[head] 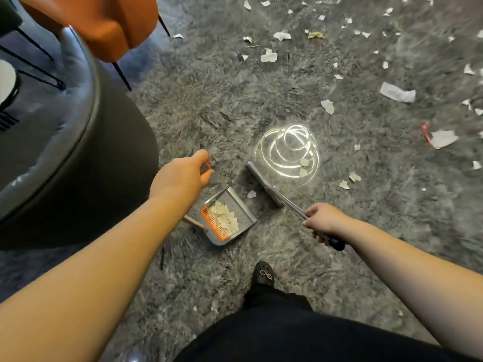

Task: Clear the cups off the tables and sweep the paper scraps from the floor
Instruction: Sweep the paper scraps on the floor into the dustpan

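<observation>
While I hold both tools over the grey floor point(339, 244), I read the scene so:

Left hand point(183, 176): fingers curled, thumb and forefinger pinching something orange at the top of what I take to be the dustpan's upright handle; the shaft below the hand is mostly hidden.

Right hand point(322, 222): fingers wrapped round the broom handle point(292, 206), above its dark end grip.

Dustpan point(230, 218): flat on the floor just ahead of my shoe point(265, 273), a heap of scraps already in it by the orange comb point(214, 226).

Broom head point(264, 182): on the floor just beyond the pan's mouth, one scrap lying between them.

Paper scraps point(397, 92): scattered widely to the right and far side, a few close by the broom.

Handling, as I judge it: torn paper is featherlight and limp, so it will flutter or skid; short, slow strokes suit it. Pan looks like light, stiff plastic, likely to slide, so I would keep it pressed down.

Cups: none in view.
</observation>
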A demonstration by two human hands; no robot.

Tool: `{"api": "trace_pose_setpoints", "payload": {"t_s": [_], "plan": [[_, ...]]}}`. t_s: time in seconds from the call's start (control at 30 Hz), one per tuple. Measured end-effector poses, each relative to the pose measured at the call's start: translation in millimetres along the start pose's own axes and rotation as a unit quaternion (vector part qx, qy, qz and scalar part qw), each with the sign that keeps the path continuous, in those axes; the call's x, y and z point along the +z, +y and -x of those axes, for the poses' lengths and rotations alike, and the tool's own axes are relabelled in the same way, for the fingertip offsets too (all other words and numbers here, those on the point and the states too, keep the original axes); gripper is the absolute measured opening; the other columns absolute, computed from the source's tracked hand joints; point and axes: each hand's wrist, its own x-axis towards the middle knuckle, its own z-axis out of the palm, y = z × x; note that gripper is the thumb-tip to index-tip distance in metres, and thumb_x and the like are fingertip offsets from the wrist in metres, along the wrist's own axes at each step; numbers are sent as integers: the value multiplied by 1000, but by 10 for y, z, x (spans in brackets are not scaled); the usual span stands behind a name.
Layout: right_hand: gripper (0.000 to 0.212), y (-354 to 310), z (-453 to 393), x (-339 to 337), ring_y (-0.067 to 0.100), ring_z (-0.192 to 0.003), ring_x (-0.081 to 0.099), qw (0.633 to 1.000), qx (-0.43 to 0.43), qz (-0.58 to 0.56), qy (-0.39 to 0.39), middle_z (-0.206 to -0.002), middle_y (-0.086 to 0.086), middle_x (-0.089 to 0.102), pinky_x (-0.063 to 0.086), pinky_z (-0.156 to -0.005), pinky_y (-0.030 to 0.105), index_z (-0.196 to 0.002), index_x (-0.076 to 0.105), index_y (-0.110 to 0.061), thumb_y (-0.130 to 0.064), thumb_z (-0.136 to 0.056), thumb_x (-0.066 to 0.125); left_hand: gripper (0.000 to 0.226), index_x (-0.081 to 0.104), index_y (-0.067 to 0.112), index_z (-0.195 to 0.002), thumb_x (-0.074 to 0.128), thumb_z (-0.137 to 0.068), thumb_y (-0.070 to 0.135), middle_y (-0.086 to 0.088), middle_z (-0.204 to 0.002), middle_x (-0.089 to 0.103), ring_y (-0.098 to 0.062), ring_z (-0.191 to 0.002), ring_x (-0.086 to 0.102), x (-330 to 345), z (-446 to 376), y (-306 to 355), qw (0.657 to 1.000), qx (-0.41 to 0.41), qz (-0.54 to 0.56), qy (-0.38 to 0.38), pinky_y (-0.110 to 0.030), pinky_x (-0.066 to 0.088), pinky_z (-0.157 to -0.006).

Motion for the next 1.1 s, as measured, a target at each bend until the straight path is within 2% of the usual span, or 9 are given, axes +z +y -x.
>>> {"api": "trace_pose_setpoints", "payload": {"t_s": [0.1, 0.23, 0.5, 0.63, 0.77, 0.83, 0.93, 1.0, 1.1], "plan": [[12, -90, -115, 52, 20, -37, 47, 999, -4, 41, -22, -57, 13, 50, 35, -40, 21, -93, 56, -5, 0, -89, 46, 20, 42, 28, -87, 56, -95, 41, 11, -64, 44, -13, -55, 44, -16, -114, -58, 1000, -4, -15, 8, -27, 29, -46], [28, -148, -128, 168, 15, -28, 45, 998, 1, 30, -57, -59, 12, 47, 33, -35, 15, -116, 53, 7, 1, -89, 48, 20, 42, 29, -89, 55, -95, 43, 4, -70, 54, -20, -60, 52, -42, -133, -151, 1000, -10, -21, 9, -29, 34, -48], [35, -191, 142, 272, 14, -32, 46, 995, 10, -53, -84, -57, 11, 51, 32, -32, 17, -128, 51, -15, -7, -93, 54, 18, 44, 27, -89, 55, -95, 41, 4, -69, 53, -23, -64, 54, -118, -181, -263, 1000, -1, 10, -1, -31, 38, -50], [35, -193, 280, 339, 14, -32, 47, 995, 13, -78, -53, -53, 8, 52, 35, -34, 18, -125, 52, -18, -8, -93, 56, 19, 46, 26, -93, 57, -94, 41, -2, -72, 55, -28, -67, 54, -248, -362, -313, 999, 19, 34, -9, -34, 42, -55], [23, -184, 384, 413, 12, -31, 48, 990, 21, -141, 0, -45, 1, 53, 37, -35, 18, -108, 56, -24, -7, -92, 57, 22, 50, 21, -97, 58, -94, 41, -4, -74, 57, -31, -69, 55, -335, -560, -223, 994, 106, 26, -22, -35, 42, -58], [21, -190, 403, 434, 12, -31, 49, 985, 23, -171, 25, -52, 4, 58, 38, -36, 19, -104, 56, -24, -8, -91, 58, 21, 52, 22, -101, 59, -93, 40, -5, -78, 60, -33, -73, 58, -353, -658, -160, 988, 149, 26, -21, -35, 42, -59], [18, -187, 399, 425, 13, -32, 48, 971, 40, -229, 60, -72, 15, 59, 37, -36, 19, -107, 56, -19, -8, -92, 58, 21, 54, 22, -103, 62, -92, 38, 0, -71, 54, -30, -68, 55, -354, -819, -38, 980, 198, 36, -5, -33, 41, -58], [18, -184, 394, 382, 14, -32, 46, 962, 47, -259, 78, -66, 14, 54, 35, -35, 18, -111, 58, -9, -7, -93, 56, 20, 55, 21, -100, 63, -91, 37, 10, -63, 43, -26, -62, 48, -334, -945, 67, 975, 217, 46, 7, -31, 38, -55], [33, -147, 366, 226, 11, -29, 46, 948, 55, -294, 111, -62, 11, 54, 34, -32, 15, -126, 53, -9, -6, -94, 56, 17, 53, 24, -97, 63, -91, 37, 19, -58, 38, -20, -58, 44, -260, -1203, 264, 971, 233, 52, 12, -28, 32, -52]]}}
